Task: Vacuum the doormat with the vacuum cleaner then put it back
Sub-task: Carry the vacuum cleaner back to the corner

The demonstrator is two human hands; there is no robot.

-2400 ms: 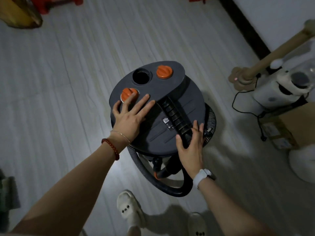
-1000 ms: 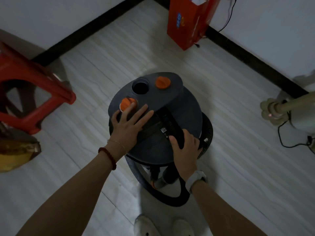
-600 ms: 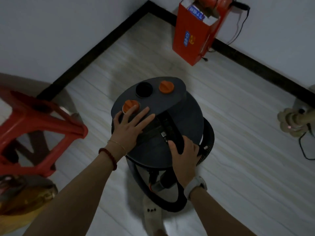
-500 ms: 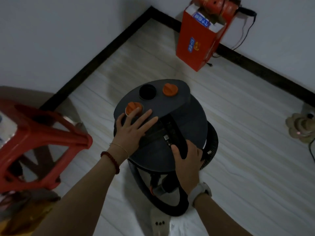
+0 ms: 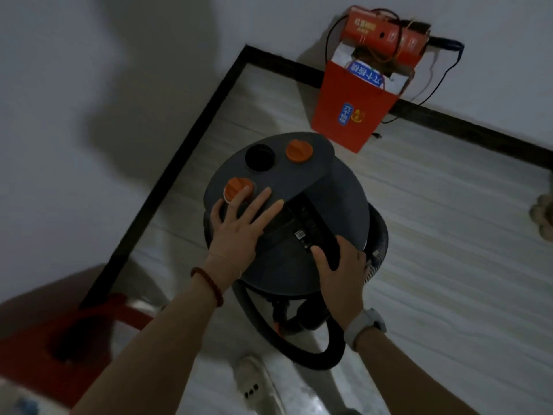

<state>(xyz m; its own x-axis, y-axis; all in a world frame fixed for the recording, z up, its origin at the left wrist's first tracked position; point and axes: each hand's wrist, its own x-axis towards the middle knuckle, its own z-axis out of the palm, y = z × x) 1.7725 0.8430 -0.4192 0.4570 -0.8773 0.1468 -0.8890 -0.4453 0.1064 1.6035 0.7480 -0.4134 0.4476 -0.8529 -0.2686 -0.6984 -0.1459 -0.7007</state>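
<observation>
Vacuum cleaner (image 5: 299, 223), a dark round canister, stood on the pale floor (image 5: 434, 265) close to the corner of the room, where the black baseboard (image 5: 167, 187) of two walls met. On its lid were two orange knobs (image 5: 238, 189) and one open round port (image 5: 259, 157). The left hand (image 5: 239, 229) lay flat on the lid with fingers spread, and one fingertip touched the nearer knob. The right hand (image 5: 341, 271) was curled around the near end of the black carry handle (image 5: 317, 232). A black hose (image 5: 314, 354) looped on the floor below the canister, between it and a white slipper (image 5: 254, 384). Just beyond the canister, a red paper bag (image 5: 350, 115) leaned at the wall, with an orange device (image 5: 386, 34) and thin cables above it. A red stool (image 5: 59, 339) stood at the left, near the baseboard, blurred. At the right edge a beige object (image 5: 543, 214) was partly visible; I could not tell what it was.
</observation>
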